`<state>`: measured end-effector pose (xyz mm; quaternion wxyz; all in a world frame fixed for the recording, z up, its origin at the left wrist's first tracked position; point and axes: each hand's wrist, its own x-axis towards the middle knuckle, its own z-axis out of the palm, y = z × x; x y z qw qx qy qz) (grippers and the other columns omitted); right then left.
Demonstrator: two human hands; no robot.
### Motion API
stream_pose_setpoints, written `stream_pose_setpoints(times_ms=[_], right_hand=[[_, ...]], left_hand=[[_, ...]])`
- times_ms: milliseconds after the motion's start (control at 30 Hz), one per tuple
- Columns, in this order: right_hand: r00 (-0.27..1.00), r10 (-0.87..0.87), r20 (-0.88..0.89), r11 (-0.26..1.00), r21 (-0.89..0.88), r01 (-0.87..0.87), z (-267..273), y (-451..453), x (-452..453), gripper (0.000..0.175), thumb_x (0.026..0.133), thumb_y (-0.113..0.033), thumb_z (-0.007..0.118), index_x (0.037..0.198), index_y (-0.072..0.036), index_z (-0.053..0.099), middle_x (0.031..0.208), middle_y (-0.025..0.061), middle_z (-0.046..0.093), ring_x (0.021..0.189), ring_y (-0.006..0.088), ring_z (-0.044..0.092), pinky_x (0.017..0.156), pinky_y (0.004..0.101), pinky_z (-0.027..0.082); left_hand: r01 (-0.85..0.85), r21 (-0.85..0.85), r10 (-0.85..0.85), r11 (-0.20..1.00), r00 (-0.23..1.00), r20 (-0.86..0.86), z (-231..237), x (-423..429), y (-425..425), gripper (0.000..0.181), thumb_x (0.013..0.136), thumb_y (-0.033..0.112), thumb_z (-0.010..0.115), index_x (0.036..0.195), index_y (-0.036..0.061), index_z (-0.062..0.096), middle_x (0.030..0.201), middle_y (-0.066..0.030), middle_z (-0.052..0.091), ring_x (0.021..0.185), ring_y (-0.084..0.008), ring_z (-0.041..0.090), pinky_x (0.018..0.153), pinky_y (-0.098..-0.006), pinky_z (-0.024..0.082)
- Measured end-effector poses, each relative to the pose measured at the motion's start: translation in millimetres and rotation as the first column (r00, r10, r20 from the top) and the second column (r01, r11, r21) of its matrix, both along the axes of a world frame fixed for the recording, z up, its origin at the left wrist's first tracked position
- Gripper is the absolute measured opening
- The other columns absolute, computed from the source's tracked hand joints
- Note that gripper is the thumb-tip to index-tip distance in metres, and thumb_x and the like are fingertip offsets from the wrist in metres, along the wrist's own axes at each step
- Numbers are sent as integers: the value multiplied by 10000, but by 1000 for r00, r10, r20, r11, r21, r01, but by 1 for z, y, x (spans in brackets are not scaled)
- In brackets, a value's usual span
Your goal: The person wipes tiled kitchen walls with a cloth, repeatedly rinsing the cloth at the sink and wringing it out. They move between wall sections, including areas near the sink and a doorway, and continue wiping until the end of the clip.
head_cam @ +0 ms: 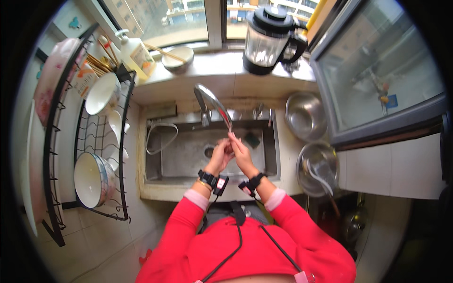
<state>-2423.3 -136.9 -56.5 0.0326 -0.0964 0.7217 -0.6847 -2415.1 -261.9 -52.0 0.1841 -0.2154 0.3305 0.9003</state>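
Observation:
My left hand point(221, 155) and my right hand point(242, 150) meet under the spout of a curved chrome faucet point(212, 98), over a stainless steel sink point(184, 168). The right hand's fingers reach up to just below the spout's tip. The left hand's fingers are bent and blurred against the right palm. No object shows in either hand, though the space between the palms is hidden. Behind the left hand is the drain point(208, 152). A dark green scouring pad point(252, 140) lies in the basin, right of my hands.
At left, a black wire rack point(124, 148) holds bowls and spoons. A pump bottle point(136, 58), a bowl with chopsticks point(177, 63) and a blender point(265, 44) stand on the sill. Steel basins point(306, 116) sit at right, below an open window sash point(382, 134). A hose loop point(152, 152) hangs in the sink.

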Motion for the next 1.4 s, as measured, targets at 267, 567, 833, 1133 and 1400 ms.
stream_pose_setpoints(times_ms=[267,567,833,1133,1400], right_hand=[[906,193,378,980,-22,-200,-45,-7,-15,457,1039,-389,380,1331,-117,604,1350,127,600,1406,343,390,1185,450,202],[974,186,129,913,343,-220,-37,-18,-12,404,1020,-333,385,1237,-124,654,1238,125,651,1217,339,526,1027,435,408],[989,144,-28,913,389,-122,-47,-14,-22,415,1010,-377,439,1143,-55,663,1102,171,676,1033,364,618,932,450,460],[936,221,273,966,70,-249,-35,-2,-48,410,1016,-353,495,1012,17,671,870,143,700,769,169,651,683,320,512],[762,385,520,918,-297,-262,-25,16,-52,294,984,-292,608,1148,-51,649,963,-26,643,842,67,562,755,231,458]], left_hand=[[-13,-90,12,996,1000,-12,-2,33,-17,289,982,166,453,1192,27,595,1126,-105,675,1060,-228,651,967,-419,519],[-62,44,59,997,997,57,-9,26,-17,315,1054,311,397,1165,76,575,1180,-93,630,1097,-235,614,987,-427,486],[26,-67,-20,997,995,95,-9,13,-13,417,1078,349,341,1302,27,481,1319,-138,562,1173,-283,593,1015,-443,491],[172,-563,-142,809,985,97,8,-25,-40,254,986,293,607,1047,48,634,951,-73,688,780,-168,697,655,-298,602],[31,-666,-216,745,956,-198,-24,-32,-35,193,971,214,623,1046,42,581,970,-25,627,873,-117,590,801,-286,513]])
